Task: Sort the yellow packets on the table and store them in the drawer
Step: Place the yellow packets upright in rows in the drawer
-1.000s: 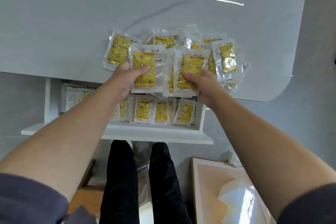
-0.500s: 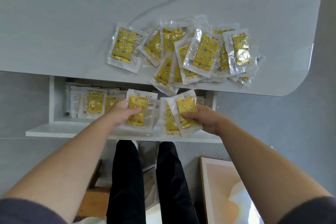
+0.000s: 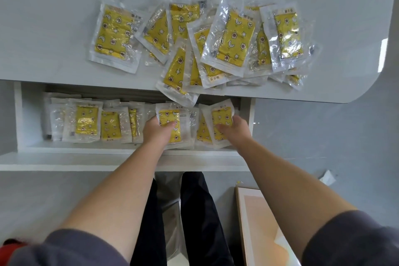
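Gripping a packet each, both hands are down in the open drawer at mid-frame. The left hand pinches the left packet, thumb on top, and the right hand clasps the right packet at the drawer's right end. A row of packets fills the drawer's left part. On the table above, a loose pile sprawls across upper centre and right — one packet overhangs the edge.
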A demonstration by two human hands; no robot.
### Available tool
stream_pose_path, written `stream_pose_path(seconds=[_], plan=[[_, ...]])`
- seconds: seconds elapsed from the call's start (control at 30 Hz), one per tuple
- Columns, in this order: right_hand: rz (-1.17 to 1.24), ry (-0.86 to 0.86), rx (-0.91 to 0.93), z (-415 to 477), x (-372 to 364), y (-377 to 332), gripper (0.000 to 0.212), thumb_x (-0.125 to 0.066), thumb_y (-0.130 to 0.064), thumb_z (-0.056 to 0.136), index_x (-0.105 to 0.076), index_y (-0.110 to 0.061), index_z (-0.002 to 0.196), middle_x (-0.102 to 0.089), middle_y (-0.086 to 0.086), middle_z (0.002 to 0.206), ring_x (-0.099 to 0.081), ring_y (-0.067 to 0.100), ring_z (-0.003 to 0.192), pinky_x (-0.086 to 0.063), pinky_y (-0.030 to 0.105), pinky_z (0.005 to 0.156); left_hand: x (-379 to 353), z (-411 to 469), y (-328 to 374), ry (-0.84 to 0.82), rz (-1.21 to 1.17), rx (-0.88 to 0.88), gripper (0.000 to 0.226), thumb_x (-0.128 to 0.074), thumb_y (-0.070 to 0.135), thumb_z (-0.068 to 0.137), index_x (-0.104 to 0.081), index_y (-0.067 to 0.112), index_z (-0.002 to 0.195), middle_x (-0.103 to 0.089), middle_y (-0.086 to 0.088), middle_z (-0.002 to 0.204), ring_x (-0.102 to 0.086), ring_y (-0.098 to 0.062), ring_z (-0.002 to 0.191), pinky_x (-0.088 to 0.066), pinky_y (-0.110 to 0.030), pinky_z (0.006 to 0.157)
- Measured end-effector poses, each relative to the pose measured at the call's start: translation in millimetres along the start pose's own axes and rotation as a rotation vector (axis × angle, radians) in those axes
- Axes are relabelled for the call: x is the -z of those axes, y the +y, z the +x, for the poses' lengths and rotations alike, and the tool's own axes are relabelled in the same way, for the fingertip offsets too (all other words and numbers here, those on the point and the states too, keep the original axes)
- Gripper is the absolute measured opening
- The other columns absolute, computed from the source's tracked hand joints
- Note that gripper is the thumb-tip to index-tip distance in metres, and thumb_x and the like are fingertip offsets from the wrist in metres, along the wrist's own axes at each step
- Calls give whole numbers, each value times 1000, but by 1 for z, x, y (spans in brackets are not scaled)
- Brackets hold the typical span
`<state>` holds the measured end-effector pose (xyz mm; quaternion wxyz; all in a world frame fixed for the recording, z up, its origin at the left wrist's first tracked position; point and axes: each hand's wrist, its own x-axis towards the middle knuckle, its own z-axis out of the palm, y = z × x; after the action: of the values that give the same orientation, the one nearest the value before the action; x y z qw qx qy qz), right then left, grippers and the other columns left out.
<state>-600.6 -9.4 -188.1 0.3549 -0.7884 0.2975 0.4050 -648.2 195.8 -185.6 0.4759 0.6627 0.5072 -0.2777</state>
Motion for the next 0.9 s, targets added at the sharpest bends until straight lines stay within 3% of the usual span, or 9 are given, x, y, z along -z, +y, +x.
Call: stream_pose_path(seconds=[0.13,0.27,0.4,0.57,0.73,0.83,0.9], plan=[[-241,120,59,8,-5,1,34,-60,-20,93,-53,-15,126,-63,3,104,-58,19,83,-43,24,57,-4,9,1,21,118,5,39,-66,26,90,-55,8,122,-55,-14,132,-58,-31,108,-48,-38,90],[-273,188,55,3,2,1,30,-51,-13,95,-56,-17,124,-66,8,108,-61,23,85,-53,33,69,2,6,5,25,201,31,56,-64,25,92,-44,0,138,-47,-16,142,-55,-35,117,-47,-42,96],[-287,129,80,-11,9,-1,26,-52,-15,95,-57,-15,120,-63,3,96,-61,19,79,-54,33,67,21,-1,3,-7,205,15,56,-61,26,93,-42,-1,138,-45,-18,142,-48,-34,124,-42,-37,91],[-195,43,120,-31,-1,-13,12,-53,-17,96,-55,-14,107,-62,4,93,-56,13,72,-47,28,60,64,-5,-11,7,209,54,62,-57,27,96,-32,2,146,-34,-15,151,-37,-32,136,-35,-42,105],[-193,-109,120,-50,-39,-40,9,-59,-18,94,-54,-13,100,-59,1,83,-57,18,75,-45,29,61,125,6,-27,135,226,101,56,-58,25,94,-36,10,143,-43,-15,144,-48,-38,124,-48,-53,95],[-254,-187,154,-57,-76,-62,10,-60,-19,94,-56,-15,102,-62,3,86,-59,19,77,-49,31,63,161,22,-32,178,261,98,41,-55,21,94,-44,8,132,-50,-17,134,-52,-39,116,-50,-51,90],[-275,-234,182,-62,-104,-79,13,-61,-18,94,-60,-14,106,-62,1,88,-60,20,81,-51,32,67,184,35,-36,188,310,88,43,-53,18,96,-42,8,136,-47,-17,138,-51,-39,117,-49,-45,89]])
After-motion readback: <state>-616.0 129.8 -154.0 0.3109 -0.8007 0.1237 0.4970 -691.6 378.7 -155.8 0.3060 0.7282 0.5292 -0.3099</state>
